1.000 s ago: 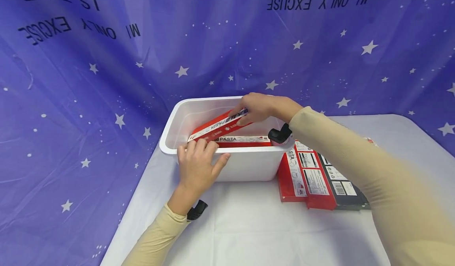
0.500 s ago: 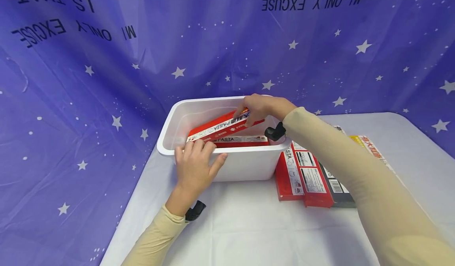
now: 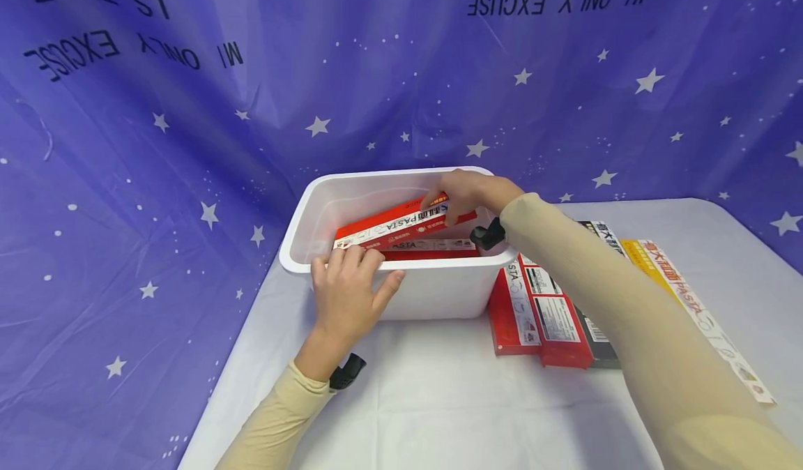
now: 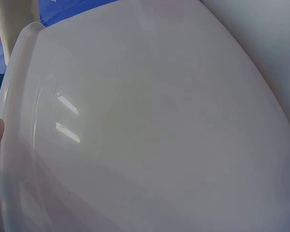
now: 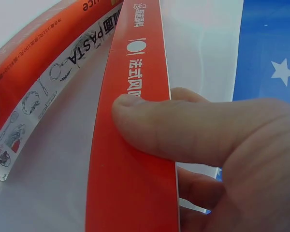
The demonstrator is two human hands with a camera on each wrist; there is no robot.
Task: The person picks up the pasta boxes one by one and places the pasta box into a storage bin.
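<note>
Right hand (image 3: 467, 190) half-curled around red box (image 3: 401, 227), left hand (image 3: 345, 294) over bin rim (image 3: 452, 264)

Two glare streaks shine on the bin (image 4: 159, 121) in the dim left-wrist view.

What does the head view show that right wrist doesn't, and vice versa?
Head only: the left hand on the rim of the white bin; two red boxes, a black box and a yellow pasta box on the table.
Right wrist only: fine print on the red face of the lower pasta box.
Both: that box, the bin, the star-printed cloth and the right hand pinching the upper pasta box.
</note>
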